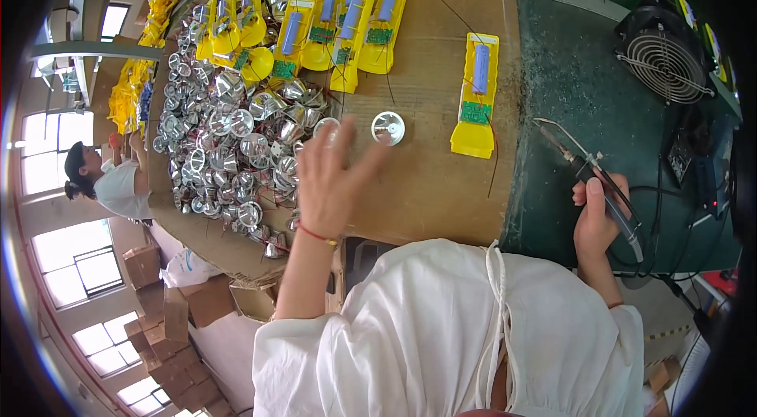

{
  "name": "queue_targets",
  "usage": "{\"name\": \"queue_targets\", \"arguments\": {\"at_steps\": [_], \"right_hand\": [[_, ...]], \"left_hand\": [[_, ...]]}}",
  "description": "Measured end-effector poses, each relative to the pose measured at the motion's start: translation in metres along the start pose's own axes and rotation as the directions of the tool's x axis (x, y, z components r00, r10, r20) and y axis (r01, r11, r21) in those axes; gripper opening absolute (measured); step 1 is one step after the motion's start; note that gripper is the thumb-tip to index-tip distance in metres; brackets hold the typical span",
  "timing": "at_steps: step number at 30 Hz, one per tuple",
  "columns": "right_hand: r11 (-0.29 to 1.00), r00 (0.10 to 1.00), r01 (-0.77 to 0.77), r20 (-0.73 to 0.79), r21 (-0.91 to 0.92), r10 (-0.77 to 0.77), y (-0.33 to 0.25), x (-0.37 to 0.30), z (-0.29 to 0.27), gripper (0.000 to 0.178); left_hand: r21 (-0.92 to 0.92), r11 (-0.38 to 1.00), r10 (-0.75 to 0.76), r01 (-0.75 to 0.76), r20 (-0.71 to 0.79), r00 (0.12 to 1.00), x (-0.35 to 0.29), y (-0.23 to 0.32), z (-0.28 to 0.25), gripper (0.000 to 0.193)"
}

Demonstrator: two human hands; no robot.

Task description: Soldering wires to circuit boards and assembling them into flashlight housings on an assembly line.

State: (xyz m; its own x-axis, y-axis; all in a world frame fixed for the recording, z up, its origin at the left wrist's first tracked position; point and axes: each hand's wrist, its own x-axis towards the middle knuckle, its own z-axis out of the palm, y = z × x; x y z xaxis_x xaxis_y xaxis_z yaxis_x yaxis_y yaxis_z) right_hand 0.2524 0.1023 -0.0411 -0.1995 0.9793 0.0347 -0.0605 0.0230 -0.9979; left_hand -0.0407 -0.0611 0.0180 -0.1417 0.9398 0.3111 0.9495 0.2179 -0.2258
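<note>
My left hand (pixel 331 176) hovers over the right edge of a heap of silvery reflector cups (pixel 229 133), open with its fingers apart and slightly blurred. Just beyond its fingertips, a single round reflector cup (pixel 388 129) lies on the brown cardboard sheet (pixel 426 196). At the right, my right hand (pixel 597 216) is closed around the grey handle of a soldering iron (pixel 623 224), whose thin metal tip points up and left. Between the hands, a yellow plastic housing (pixel 472 137) with a purple battery cell and a green circuit board lies alone on the cardboard.
Several similar yellow housings (pixel 382 26) are grouped at the back, partly on the heap. A black fan with a wire guard (pixel 666 62) stands at the far right, near cables and a dark box (pixel 710 172). Another person (pixel 110 180) works at the left.
</note>
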Motion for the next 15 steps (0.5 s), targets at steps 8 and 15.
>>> {"name": "queue_targets", "arguments": {"at_steps": [8, 15], "right_hand": [[1.0, 0.995, 0.001, 0.103, 0.012, -0.003, -0.014, -0.018, 0.009, 0.016], [0.971, 0.938, 0.197, 0.315, -0.137, -0.146, -0.015, -0.012, 0.022, 0.016]], "left_hand": [[-0.559, 0.829, -0.075, -0.013, -0.134, 0.988, 0.036, 0.039, 0.033, 0.012], [-0.805, 0.027, -0.298, 0.593, 0.56, 0.773, 0.048, 0.068, 0.031, 0.011]]}}
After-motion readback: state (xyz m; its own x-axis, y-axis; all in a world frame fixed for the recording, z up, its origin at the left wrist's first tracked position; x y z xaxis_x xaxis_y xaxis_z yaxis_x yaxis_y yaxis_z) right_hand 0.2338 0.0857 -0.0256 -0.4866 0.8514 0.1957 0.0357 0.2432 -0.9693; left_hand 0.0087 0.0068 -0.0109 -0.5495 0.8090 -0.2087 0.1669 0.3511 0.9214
